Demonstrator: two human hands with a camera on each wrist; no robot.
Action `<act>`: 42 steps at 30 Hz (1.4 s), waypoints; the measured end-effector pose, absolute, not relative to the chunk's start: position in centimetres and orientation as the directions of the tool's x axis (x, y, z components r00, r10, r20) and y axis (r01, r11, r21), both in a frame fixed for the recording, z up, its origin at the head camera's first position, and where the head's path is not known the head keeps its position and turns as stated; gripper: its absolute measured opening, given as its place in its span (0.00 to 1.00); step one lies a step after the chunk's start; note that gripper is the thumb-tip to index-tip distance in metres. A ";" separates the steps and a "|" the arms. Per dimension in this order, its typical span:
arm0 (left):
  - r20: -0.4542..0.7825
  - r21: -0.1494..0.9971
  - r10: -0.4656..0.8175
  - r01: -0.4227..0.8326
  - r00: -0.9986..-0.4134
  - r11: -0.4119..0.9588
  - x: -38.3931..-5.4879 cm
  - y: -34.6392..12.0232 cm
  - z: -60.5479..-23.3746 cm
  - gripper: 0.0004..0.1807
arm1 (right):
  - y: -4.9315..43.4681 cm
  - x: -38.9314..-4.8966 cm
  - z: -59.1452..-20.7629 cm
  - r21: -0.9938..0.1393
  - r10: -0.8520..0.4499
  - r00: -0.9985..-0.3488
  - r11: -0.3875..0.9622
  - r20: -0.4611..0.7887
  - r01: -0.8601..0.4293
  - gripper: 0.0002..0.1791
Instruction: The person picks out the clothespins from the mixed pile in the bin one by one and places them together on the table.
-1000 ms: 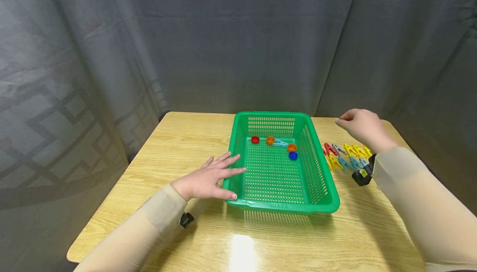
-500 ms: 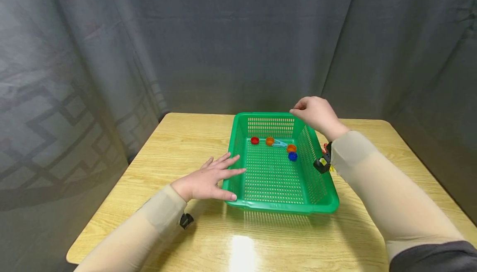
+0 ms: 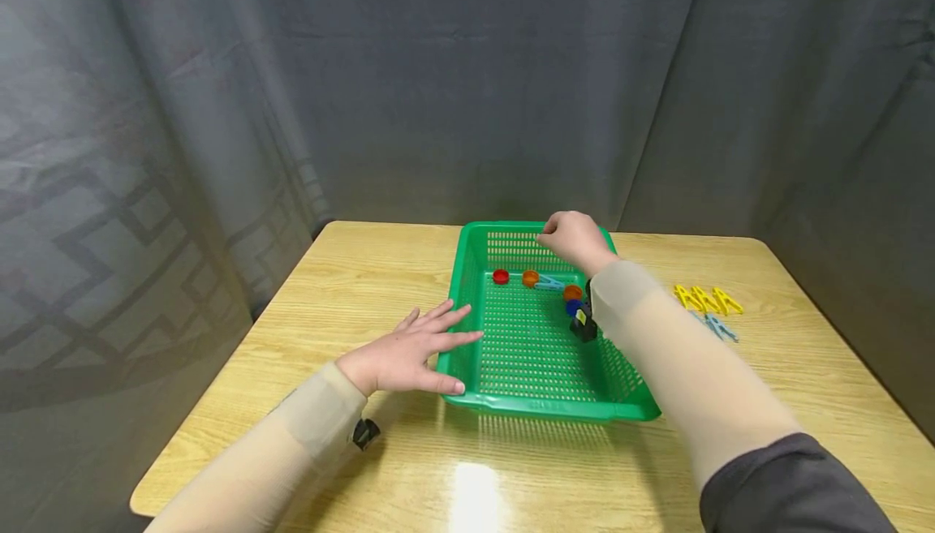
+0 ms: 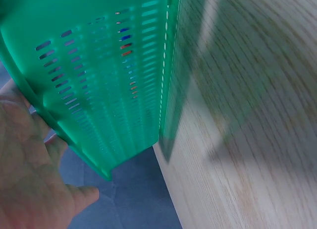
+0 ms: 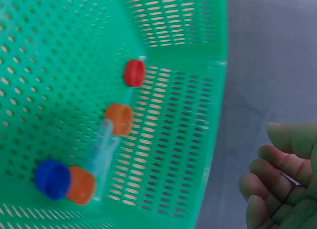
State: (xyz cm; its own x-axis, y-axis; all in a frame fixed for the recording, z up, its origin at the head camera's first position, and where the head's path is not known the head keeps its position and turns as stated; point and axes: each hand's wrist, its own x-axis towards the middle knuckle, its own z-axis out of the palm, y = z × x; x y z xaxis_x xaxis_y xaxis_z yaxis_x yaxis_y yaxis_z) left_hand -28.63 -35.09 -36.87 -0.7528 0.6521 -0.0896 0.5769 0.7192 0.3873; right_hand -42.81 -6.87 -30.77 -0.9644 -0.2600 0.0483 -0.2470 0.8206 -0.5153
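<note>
A green plastic basket with slotted walls stands on the table. My left hand rests on its left rim, fingers spread. Over the basket's far right part hovers my right hand; in the right wrist view its fingers are loosely bent with nothing between them and the thumb. Inside the basket lie a red bottle cap, an orange cap, a light blue clothespin, a second orange cap and a blue cap, the last partly behind the right wrist camera.
On the wooden table, right of the basket, lie yellow clothespins and light blue clothespins. The right forearm covers others there. Grey curtains hang behind and beside the table.
My right hand has swung left from above the clothespins to above the basket, dipping slightly at the end. The left hand and the basket's contents stay as they were.
</note>
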 end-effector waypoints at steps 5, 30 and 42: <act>-0.086 0.383 0.650 0.577 -0.755 0.721 -28.6 -35.0 -36.9 0.42 | -7.3 -43.8 -32.9 -0.513 -0.261 -0.965 0.828 0.000 -0.224 0.15; -0.077 0.399 0.657 0.581 -0.750 0.709 -28.1 -34.9 -36.9 0.43 | -6.8 -44.3 -37.7 -0.234 -0.303 -0.871 0.946 -0.386 -0.225 0.20; -0.079 0.399 0.655 0.578 -0.751 0.712 -28.1 -35.0 -36.9 0.43 | -7.4 -44.2 -37.6 -0.240 -0.265 -0.878 0.954 -0.399 -0.180 0.22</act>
